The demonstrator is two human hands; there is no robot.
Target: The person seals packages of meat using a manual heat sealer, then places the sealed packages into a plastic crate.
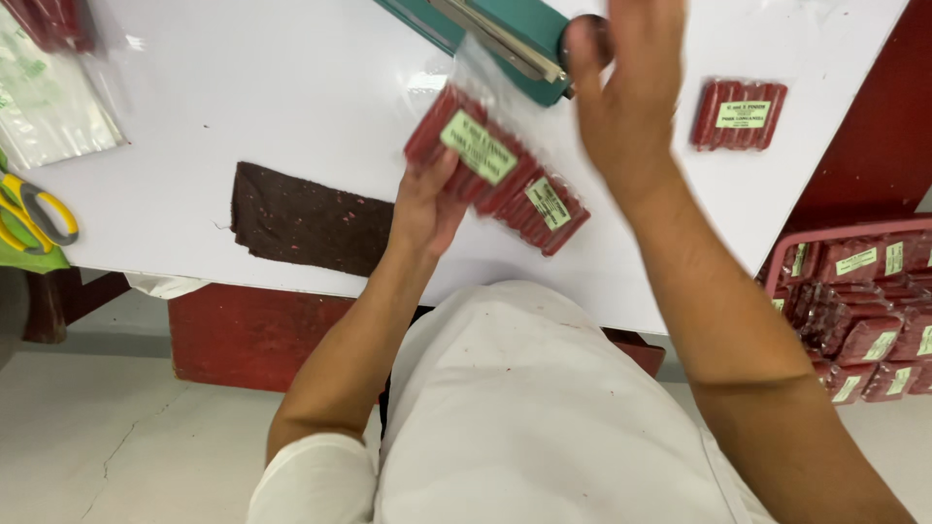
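My left hand (427, 209) was closed around the near end of a clear packet of red sausages (474, 147), thumb on top and fingers underneath, holding it tilted just above the white tabletop (291, 87) close to its near edge. The packet ran up and away from that hand toward the far side, its open plastic top reaching the green heat sealer (505, 39) that sat at the far edge of the tabletop. A pale green label showed on the upper face of the packet. A second packet of red sausages (544, 212) lay right against the first one, on its right and a little nearer to me, touching it; I could not tell whether my left hand gripped that one as well.

My right hand (621, 87) was raised over the right end of the sealer, fingers spread loosely and holding nothing, with the thumb near the sealer's dark knob (594, 34). It was beside the first packet's top, to the right, not touching it.

A third sealed packet (740, 114) lay flat toward the right edge of the tabletop, well apart from both hands. A dark brown cloth (306, 221) lay at the near edge, left of my left hand. Yellow-handled scissors (34, 213) and a stack of clear bags (44, 97) sat at the left edge. Beyond the right edge, lower down, a pink crate (854, 306) held many more packets.
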